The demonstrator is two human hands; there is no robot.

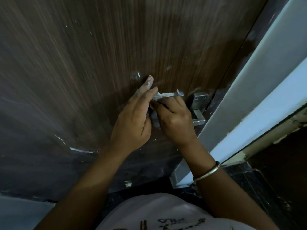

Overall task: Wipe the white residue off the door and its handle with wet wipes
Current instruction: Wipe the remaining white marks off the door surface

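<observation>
I have both hands up in front of the dark wood-grain door [83,63], close to its right edge, just left of the metal handle [199,113]. My right hand [176,120] is curled round a crumpled white wet wipe [160,95]. The wipe pokes out above the knuckles and lies against the door face, beside the handle's mounting plate [200,98]. My left hand [132,120] has its fingers [148,82] straight and close together, dusted with white. They point up the door and their tips touch the wipe's free end. The thumb is hidden, so I cannot tell whether it pinches the wipe. White residue [81,150] streaks the door toward its lower left, with smaller flecks [138,74] just above my left fingertips and scattered higher up. A metal bangle [207,172] sits on my right forearm. The pale door frame [257,80] runs along the door's right edge, and my light shirt [157,213] shows at the bottom.
</observation>
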